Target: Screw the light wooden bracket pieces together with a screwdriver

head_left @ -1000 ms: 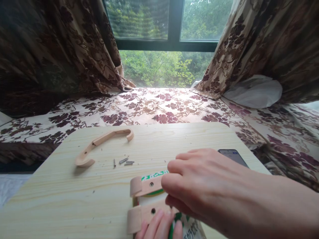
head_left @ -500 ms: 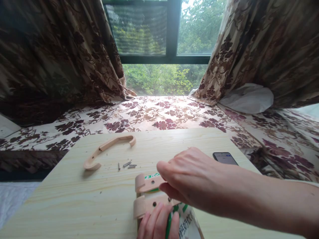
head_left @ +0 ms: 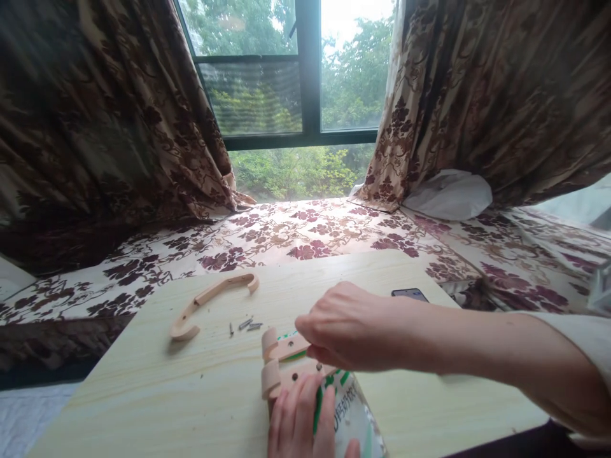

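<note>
My left hand (head_left: 298, 416) rests its fingers on the nearer curved wooden piece (head_left: 281, 379) and holds it down on a white and green carton (head_left: 356, 416) with printed characters. A dark screw hole shows in that piece. Just behind it lies a second curved wooden piece (head_left: 285, 347), also with a hole. My right hand (head_left: 341, 327) is closed in a fist above the right part of these pieces. Whatever its fingers pinch is hidden behind the hand. A dark screw head or hole shows right below its fingertips.
A third hooked wooden piece (head_left: 210, 294) lies at the back left of the pale wooden table (head_left: 143, 394). Several loose screws (head_left: 248, 324) lie near it. A phone (head_left: 409, 294) is behind my right forearm. Beyond the table are a floral-covered ledge (head_left: 305, 232), curtains and a window.
The view has tilted up and shifted, with more of the window and right sleeve showing. My right hand stays closed over the wooden pieces; my left hand still presses on the nearer one.
</note>
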The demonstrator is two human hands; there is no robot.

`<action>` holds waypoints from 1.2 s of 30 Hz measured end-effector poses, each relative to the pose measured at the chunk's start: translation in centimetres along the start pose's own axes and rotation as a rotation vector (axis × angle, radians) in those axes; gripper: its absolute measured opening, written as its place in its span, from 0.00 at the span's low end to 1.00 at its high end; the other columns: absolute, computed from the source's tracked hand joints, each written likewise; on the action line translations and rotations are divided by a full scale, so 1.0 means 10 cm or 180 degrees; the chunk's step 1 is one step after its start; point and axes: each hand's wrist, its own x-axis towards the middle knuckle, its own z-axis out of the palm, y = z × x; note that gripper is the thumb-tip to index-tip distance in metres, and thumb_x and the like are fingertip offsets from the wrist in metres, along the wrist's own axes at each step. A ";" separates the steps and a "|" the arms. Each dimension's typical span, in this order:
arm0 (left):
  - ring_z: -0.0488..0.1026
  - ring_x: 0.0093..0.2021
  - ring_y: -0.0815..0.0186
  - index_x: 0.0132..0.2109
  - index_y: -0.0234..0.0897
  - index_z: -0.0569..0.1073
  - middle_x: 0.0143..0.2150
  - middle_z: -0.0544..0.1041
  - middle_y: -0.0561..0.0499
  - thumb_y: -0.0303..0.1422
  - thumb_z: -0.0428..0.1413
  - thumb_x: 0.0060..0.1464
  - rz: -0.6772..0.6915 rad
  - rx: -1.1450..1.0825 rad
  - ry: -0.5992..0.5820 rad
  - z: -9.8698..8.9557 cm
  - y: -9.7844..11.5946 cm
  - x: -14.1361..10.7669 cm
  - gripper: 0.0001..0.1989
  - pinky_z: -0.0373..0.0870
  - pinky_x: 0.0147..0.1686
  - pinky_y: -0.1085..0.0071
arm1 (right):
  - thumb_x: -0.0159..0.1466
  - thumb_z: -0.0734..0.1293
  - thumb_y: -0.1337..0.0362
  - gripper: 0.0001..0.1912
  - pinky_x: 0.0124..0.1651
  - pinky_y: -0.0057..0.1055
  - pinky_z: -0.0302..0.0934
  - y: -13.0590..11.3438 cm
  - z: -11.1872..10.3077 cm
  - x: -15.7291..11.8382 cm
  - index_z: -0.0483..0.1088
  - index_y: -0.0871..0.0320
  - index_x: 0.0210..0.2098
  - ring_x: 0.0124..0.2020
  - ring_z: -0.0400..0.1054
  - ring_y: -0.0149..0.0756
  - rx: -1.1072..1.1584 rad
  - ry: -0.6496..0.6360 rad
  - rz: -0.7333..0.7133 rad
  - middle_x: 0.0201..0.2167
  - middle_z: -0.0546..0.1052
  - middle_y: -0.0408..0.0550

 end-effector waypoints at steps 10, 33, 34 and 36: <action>0.67 0.51 0.57 0.47 0.39 0.68 0.48 0.72 0.46 0.32 0.46 0.51 -0.0177 -0.0178 -0.0164 -0.11 0.06 0.06 0.16 0.61 0.51 0.57 | 0.59 0.60 0.74 0.08 0.22 0.29 0.46 -0.03 -0.08 -0.03 0.70 0.62 0.30 0.24 0.64 0.30 -0.0094 -0.0115 -0.0236 0.28 0.76 0.49; 0.66 0.53 0.55 0.48 0.37 0.69 0.50 0.71 0.43 0.33 0.49 0.51 -0.0007 -0.0095 -0.0335 -0.17 -0.02 0.09 0.16 0.63 0.51 0.56 | 0.65 0.57 0.68 0.12 0.24 0.30 0.46 0.00 0.06 -0.08 0.71 0.61 0.31 0.23 0.63 0.31 0.0006 0.0118 0.0024 0.25 0.75 0.49; 0.66 0.53 0.55 0.47 0.36 0.69 0.50 0.71 0.43 0.33 0.49 0.51 -0.0064 -0.0110 -0.0305 -0.17 -0.01 0.09 0.16 0.62 0.52 0.55 | 0.65 0.56 0.67 0.13 0.23 0.31 0.45 0.00 0.06 -0.09 0.70 0.61 0.31 0.22 0.62 0.31 -0.0001 0.0120 0.0122 0.24 0.75 0.49; 0.66 0.53 0.56 0.48 0.36 0.69 0.51 0.71 0.43 0.34 0.50 0.51 0.0137 -0.0110 -0.0339 -0.18 -0.03 0.09 0.17 0.62 0.52 0.56 | 0.65 0.57 0.65 0.12 0.23 0.30 0.44 0.00 0.02 -0.10 0.70 0.61 0.32 0.21 0.62 0.31 0.0010 0.0098 0.0249 0.23 0.75 0.49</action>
